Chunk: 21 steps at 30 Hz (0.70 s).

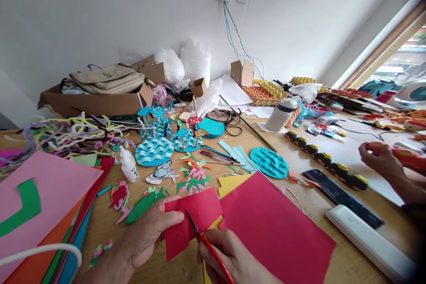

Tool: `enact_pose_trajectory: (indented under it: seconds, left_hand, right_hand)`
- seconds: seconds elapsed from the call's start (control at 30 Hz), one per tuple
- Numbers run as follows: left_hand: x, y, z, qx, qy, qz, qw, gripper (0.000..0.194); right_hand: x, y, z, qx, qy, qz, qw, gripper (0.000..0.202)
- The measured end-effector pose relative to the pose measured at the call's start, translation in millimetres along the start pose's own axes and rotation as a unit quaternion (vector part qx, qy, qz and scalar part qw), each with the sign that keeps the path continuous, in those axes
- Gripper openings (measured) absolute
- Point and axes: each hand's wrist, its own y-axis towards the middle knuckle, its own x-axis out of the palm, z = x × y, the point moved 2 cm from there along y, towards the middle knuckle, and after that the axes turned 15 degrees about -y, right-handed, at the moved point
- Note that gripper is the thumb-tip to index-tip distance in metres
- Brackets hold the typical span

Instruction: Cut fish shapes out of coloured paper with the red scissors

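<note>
Between the thumb and fingers of my left hand (149, 230) is a small piece of red paper (203, 206), held above the table. Red-handled scissors (213, 253) are in my right hand (226, 248), their blades at the red piece, where a cut runs in from its lower edge. Beside my right hand lies a large red sheet (276, 226), partly over yellow paper (233, 183). A green paper fish (143, 206) lies just behind my left hand, and colored paper scraps (195, 177) are scattered beyond the red piece.
Colored sheets (43, 199) are stacked at left, near a glue bottle (128, 166). Wavy blue discs (155, 151) stand mid-table. At right are a white case (369, 242), a black strip (342, 195) and another person's hand (386, 164) holding something orange-red.
</note>
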Motion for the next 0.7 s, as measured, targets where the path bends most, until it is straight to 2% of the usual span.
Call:
enact_pose_trajectory:
  seconds: [0.23, 0.47, 0.7]
  left_hand:
    - [-0.3, 0.6, -2.6, 0.007, -0.016, -0.014, 1.0, 0.03]
    - [-3.7, 5.2, -5.4, 0.007, -0.031, 0.075, 0.997, 0.029]
    - [-6.4, 5.6, -5.0, 0.009, -0.02, 0.026, 0.999, 0.034]
  right_hand:
    - [-2.4, 0.5, 1.1, 0.008, -0.024, -0.012, 1.0, 0.035]
    - [-6.0, 0.1, -4.0, 0.035, -0.017, -0.017, 0.999, 0.029]
    - [-3.5, 3.2, -2.6, 0.007, 0.006, -0.009, 1.0, 0.028]
